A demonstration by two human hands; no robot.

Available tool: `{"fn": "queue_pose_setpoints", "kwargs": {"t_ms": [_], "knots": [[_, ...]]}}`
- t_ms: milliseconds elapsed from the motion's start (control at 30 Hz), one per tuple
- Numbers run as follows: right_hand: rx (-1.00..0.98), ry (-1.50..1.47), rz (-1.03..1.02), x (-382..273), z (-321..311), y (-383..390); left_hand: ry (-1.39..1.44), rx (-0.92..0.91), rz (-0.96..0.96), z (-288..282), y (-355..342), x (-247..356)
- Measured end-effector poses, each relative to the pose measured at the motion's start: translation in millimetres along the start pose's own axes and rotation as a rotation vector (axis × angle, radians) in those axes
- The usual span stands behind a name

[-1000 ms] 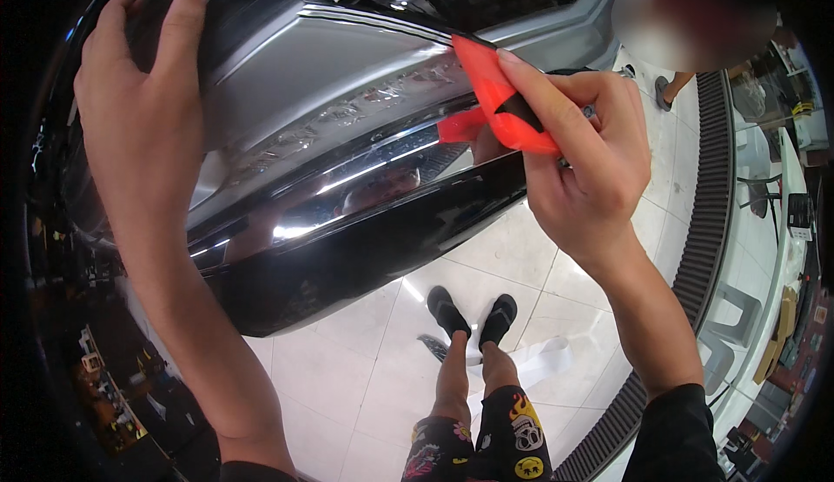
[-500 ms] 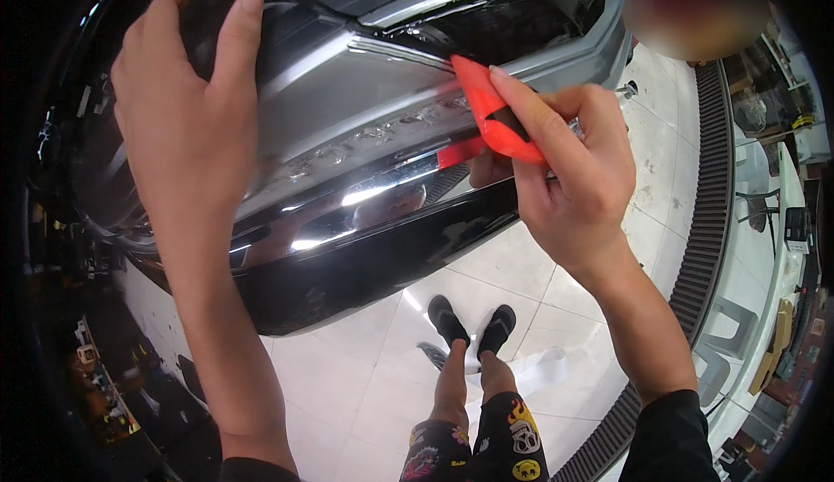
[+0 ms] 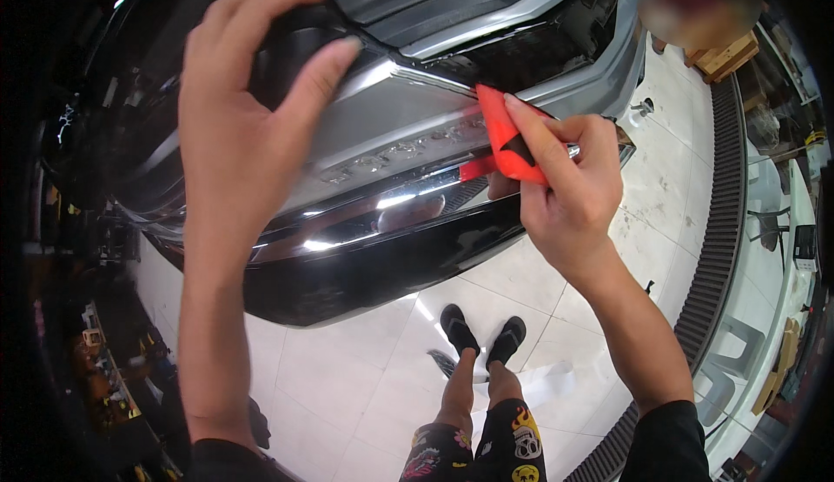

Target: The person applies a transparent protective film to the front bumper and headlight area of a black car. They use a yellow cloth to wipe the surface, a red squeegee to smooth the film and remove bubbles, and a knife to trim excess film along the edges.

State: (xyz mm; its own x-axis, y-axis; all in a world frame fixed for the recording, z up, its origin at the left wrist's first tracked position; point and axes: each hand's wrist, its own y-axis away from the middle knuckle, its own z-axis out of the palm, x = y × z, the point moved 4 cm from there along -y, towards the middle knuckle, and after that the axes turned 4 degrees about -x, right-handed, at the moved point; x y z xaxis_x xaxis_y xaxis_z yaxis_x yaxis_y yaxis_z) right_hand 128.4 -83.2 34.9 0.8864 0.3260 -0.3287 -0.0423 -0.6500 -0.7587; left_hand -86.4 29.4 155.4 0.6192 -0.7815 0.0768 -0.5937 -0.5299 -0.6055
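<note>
Tiled floor (image 3: 347, 369): pale, below both hands.
Silver panel (image 3: 408, 113): between the hands.
Right hand (image 3: 578, 188): pinches a red wedge (image 3: 500, 126).
Wedge tip: by the panel's edge.
Left hand (image 3: 233, 134): thumb and fingers spread, contact unclear.

Flat hand tool (image 3: 499, 126), red-orange, black angular mark on its face; held tilted in the right hand (image 3: 575, 182), pointed corner upward at the upper edge of the panel; contact there unclear.

Vehicle panel (image 3: 395, 115), silver-grey, smooth, curved, with a row of glossy raised shapes (image 3: 382, 160); mirror-bright strip (image 3: 356, 223) below, reflecting the tool in red.
</note>
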Motion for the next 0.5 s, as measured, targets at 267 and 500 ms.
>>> {"fn": "queue_pose_setpoints", "kwargs": {"t_ms": [267,500], "knots": [[-0.001,-0.027,0.052,0,-3,-5,-0.043,-0.354,0.361,-2,-54,18],[-0.022,-0.081,0.055,5,-8,-8,-0.164,-0.668,0.778,1,-85,25]]}}
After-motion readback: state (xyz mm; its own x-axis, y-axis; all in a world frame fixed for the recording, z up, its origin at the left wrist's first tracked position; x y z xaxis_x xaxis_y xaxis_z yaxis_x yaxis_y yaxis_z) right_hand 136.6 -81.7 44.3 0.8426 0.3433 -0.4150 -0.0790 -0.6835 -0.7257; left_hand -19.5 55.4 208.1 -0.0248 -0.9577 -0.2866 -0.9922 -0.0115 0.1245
